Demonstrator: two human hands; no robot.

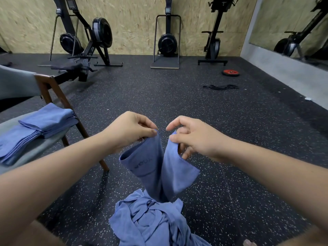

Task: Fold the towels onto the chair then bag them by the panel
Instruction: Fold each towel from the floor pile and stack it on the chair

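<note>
A blue towel (156, 171) hangs in front of me, held up by both hands. My left hand (127, 130) pinches one top corner and my right hand (193, 135) pinches the other, the two corners close together. Below it a heap of crumpled blue towels (150, 221) lies on the floor between my legs. At the left a stack of folded blue towels (35, 128) lies on the grey seat of a wooden-legged chair (53, 93).
Dark speckled rubber floor (177, 96) stretches ahead. Rowing and fitness machines (85, 41) stand along the board-clad back wall. A red weight plate (230, 72) and black bands (220, 87) lie on the floor at the right, near a mirror wall.
</note>
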